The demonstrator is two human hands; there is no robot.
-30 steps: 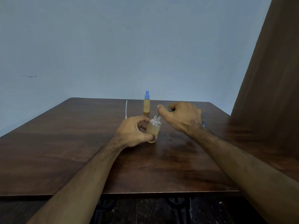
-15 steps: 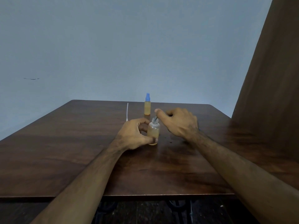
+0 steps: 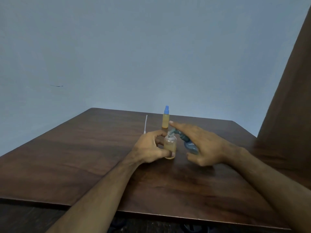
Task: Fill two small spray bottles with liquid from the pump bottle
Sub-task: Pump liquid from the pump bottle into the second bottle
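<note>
Fingers of left hand (image 3: 148, 148) around open bottle (image 3: 170, 145), right hand (image 3: 205, 145) gripping blue pump (image 3: 188, 145).

You face a dark wooden desk (image 3: 67, 165) set against a plain pale blue wall (image 3: 151, 47), with a brown curtain (image 3: 289, 98) hanging at your right.

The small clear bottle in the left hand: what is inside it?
The small clear bottle holds amber liquid in roughly its lower half; the upper part looks empty. Its neck is open. The left hand wraps its near-left side, so the level behind those fingers is hidden.
</note>
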